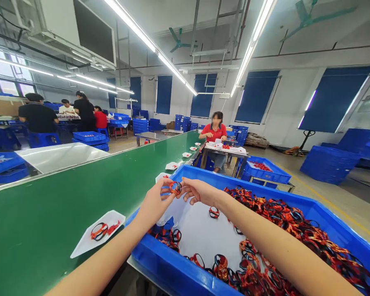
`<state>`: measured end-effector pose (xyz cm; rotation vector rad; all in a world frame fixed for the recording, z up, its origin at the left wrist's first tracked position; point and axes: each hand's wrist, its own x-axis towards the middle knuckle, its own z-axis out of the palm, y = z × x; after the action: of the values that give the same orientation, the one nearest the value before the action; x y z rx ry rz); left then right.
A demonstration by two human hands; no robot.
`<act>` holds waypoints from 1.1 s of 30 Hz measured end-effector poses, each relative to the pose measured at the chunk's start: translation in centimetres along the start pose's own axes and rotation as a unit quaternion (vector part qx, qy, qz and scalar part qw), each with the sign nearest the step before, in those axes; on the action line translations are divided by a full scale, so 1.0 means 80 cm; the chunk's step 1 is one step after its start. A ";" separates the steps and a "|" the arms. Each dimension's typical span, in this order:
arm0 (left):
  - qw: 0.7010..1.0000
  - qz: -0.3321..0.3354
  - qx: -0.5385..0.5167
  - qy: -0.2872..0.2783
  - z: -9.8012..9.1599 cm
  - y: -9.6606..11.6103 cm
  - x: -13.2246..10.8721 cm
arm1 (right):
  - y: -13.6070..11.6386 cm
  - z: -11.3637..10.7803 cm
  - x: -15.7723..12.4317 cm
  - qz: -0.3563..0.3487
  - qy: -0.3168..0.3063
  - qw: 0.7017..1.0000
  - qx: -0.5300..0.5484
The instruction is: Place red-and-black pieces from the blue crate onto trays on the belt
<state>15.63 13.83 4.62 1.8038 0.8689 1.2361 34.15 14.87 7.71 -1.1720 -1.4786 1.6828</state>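
Observation:
My left hand (156, 203) and my right hand (200, 192) meet above a blue plastic crate (160, 263), their fingertips pinching a small red-and-black woven band (175, 188) between them. Many similar bands (296, 230) lie heaped along the crate's right side, and others are scattered over a white liner sheet (203, 234). One band (213, 212) lies alone on that sheet, below my right hand. To the left, on a green conveyor belt (49, 230), a white tray (86, 242) holds a band (99, 231) and a red piece.
More white trays (172, 165) line the belt. A seated co-worker in a red shirt (214, 133) works at a table beyond it, next to a blue crate of red items (267, 170). Several other people and stacked blue crates (329, 164) stand farther off.

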 end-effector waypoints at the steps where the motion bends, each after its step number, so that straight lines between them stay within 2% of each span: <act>1: 1.000 0.003 -0.002 -0.001 0.000 0.000 0.000 | 0.000 0.000 -0.001 -0.009 0.001 1.000 -0.009; 6: 1.000 0.002 0.005 -0.005 0.000 0.001 0.000 | -0.004 0.000 -0.007 -0.043 0.008 0.996 -0.074; 13: 0.999 0.016 0.018 -0.049 -0.004 -0.005 0.003 | -0.014 -0.002 -0.018 -0.067 -0.003 0.991 -0.119; 19: 0.993 -0.058 -0.037 -0.092 -0.003 -0.002 0.003 | -0.020 0.002 -0.019 -0.054 0.025 0.993 -0.099; 29: 0.979 -0.103 -0.116 -0.135 -0.008 0.001 0.004 | -0.016 0.004 -0.014 -0.055 0.019 0.995 -0.084; 33: 0.977 -0.115 -0.120 -0.130 -0.006 0.002 0.004 | -0.016 0.004 -0.014 -0.053 0.013 0.995 -0.084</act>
<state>15.32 14.10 5.01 1.5778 0.7210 0.8928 34.21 14.02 9.20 -1.1757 -1.6615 1.4918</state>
